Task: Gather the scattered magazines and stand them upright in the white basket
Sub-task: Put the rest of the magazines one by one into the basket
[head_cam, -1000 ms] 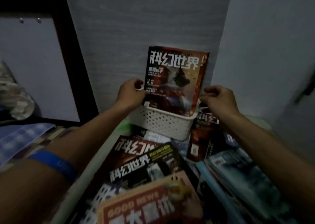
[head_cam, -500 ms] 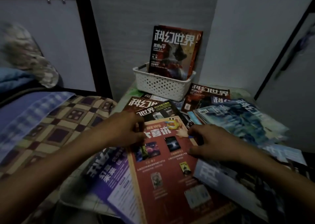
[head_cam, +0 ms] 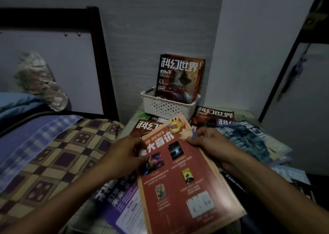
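Magazines: a red-orange magazine (head_cam: 179, 171) lies tilted on top of the scattered pile, gripped at its upper edges by both hands.
Left hand (head_cam: 127, 153): curls around the magazine's left edge, thumb on the cover.
Right hand (head_cam: 208, 141): pinches the top right edge of the same magazine.
White basket (head_cam: 169, 107): beyond both hands against the wall, one dark red magazine (head_cam: 179, 77) upright inside it.
In the way: a dark magazine (head_cam: 146, 127) and another red one (head_cam: 213, 116) lie between the hands and the basket.
Right of the right hand: blue-toned magazines (head_cam: 249, 139) fanned out.
Under the left hand: a purple magazine (head_cam: 119, 198) on the bench.
Left of the left hand: a bed with a checked blanket (head_cam: 58, 153).
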A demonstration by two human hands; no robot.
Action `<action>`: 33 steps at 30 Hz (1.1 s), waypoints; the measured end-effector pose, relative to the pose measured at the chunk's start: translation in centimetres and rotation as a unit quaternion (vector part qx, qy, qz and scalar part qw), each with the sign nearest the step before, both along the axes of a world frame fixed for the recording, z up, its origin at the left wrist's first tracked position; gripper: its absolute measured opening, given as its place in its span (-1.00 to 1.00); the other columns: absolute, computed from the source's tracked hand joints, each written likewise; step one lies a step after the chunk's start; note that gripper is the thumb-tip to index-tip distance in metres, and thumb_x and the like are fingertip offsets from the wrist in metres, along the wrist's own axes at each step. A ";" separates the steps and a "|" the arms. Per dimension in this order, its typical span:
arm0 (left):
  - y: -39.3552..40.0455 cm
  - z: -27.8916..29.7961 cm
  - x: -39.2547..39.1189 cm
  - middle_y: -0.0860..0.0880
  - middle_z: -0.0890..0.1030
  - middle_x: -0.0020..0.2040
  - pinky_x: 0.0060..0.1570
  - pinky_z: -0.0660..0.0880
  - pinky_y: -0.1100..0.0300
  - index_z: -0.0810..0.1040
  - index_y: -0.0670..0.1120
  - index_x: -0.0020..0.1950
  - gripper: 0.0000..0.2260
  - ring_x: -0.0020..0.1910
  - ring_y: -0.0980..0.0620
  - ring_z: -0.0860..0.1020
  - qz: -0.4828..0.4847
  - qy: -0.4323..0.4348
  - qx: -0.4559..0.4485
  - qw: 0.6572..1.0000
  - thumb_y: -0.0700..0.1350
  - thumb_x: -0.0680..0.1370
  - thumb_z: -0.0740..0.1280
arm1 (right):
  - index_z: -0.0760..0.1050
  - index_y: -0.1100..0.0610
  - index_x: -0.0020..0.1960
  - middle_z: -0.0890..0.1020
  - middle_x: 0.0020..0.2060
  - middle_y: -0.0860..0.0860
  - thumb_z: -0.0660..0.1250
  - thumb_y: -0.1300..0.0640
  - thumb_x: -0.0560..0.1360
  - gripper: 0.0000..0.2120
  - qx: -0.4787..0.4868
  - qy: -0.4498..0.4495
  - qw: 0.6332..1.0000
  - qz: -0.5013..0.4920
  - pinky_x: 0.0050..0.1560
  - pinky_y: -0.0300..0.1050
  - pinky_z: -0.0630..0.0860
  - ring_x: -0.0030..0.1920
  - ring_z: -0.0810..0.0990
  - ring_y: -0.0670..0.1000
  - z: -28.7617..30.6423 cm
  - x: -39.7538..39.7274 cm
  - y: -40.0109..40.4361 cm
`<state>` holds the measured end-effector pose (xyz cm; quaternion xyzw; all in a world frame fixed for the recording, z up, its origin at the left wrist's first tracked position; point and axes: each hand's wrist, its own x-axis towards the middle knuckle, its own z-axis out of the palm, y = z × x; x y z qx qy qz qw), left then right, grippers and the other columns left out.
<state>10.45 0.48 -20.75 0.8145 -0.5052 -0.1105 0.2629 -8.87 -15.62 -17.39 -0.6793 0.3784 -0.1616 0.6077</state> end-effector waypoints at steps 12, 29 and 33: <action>-2.7 6.2 -3.6 0.05 0.72 -0.01 -0.13 0.60 0.26 0.58 0.00 0.20 -0.59 0.04 -0.02 0.67 -0.088 0.326 -0.328 0.882 -0.44 0.51 0.31 | 0.56 -0.08 0.15 0.70 -0.09 -0.20 0.33 0.06 0.55 -0.81 -0.157 -0.235 0.958 0.047 -0.19 -0.33 0.58 -0.07 0.67 -0.22 5.4 0.8 3.5; -10.4 9.7 7.0 0.24 0.60 -0.08 -0.12 0.55 0.32 0.53 0.10 0.29 -0.71 -0.16 0.30 0.60 0.009 -0.030 -0.398 0.917 -0.16 0.60 0.33 | 0.60 0.11 -0.02 0.66 -0.38 -0.02 0.37 0.22 0.54 -0.95 -0.252 -0.247 0.924 -0.147 -0.52 -0.16 0.53 -0.53 0.56 -0.06 7.3 4.7 -8.0; -17.1 15.1 11.0 0.08 0.65 -0.11 -0.02 0.64 -0.01 0.61 0.11 0.12 -0.79 -0.10 0.03 0.66 0.040 0.024 -0.392 0.919 -0.16 0.56 0.38 | 0.54 0.00 -0.16 0.71 -0.30 -0.06 0.42 0.14 0.50 -0.90 -0.298 -0.251 0.897 -0.209 -0.33 -0.14 0.57 -0.31 0.67 -0.09 11.5 8.9 -13.3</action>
